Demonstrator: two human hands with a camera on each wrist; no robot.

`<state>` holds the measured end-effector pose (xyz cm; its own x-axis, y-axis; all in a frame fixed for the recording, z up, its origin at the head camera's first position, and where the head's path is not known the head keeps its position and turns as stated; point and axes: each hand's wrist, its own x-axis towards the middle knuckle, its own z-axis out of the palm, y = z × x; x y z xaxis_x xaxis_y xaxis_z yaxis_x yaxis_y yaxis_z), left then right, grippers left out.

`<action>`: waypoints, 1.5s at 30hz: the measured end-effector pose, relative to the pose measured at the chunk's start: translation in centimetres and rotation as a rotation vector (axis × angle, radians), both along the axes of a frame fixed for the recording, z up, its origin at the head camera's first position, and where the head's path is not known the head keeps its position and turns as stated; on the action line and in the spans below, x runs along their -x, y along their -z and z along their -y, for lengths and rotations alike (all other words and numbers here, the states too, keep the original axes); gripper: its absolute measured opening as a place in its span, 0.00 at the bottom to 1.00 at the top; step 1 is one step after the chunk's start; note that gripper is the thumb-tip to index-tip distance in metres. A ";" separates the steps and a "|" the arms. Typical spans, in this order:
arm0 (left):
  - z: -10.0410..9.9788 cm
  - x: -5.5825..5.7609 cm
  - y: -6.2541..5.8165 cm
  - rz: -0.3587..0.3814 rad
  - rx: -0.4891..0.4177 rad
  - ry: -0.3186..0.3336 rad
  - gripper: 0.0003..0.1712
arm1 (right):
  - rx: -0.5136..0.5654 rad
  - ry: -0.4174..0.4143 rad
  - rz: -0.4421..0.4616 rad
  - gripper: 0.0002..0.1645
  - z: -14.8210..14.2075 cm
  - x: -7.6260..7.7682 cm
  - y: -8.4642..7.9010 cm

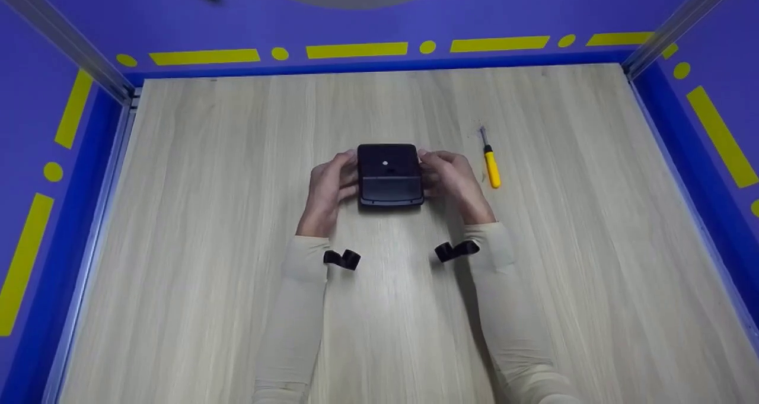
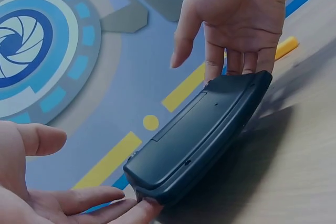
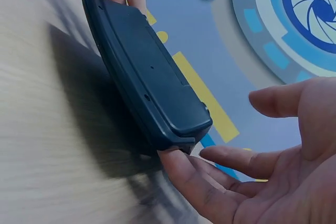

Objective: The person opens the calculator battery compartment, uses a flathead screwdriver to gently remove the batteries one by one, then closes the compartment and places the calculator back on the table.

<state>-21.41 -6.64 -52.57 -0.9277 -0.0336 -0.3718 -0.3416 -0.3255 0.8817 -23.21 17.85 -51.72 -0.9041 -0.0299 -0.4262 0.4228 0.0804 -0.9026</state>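
A black plastic case with rounded corners and a stepped face is held between both hands, tilted, its shadow falling on the tabletop. One white dot shows on the face in the head view. My left hand supports the left edge, its nearly straight fingers reaching under the corner and its thumb raised off the case in the left wrist view. On the opposite edge, my right hand does the same. The right wrist view has the right fingers extended beneath the lower corner of the case, thumb apart.
A screwdriver with a yellow handle lies right of the right hand, its shaft pointing away. Small specks lie near its tip. Blue-purple panels with yellow marks border the wood-grain table at the back and sides.
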 end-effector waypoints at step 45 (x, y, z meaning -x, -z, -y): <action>-0.2 0.0 1.2 -0.022 0.140 0.161 0.30 | -0.112 -0.105 0.021 0.30 -0.4 0.1 0.9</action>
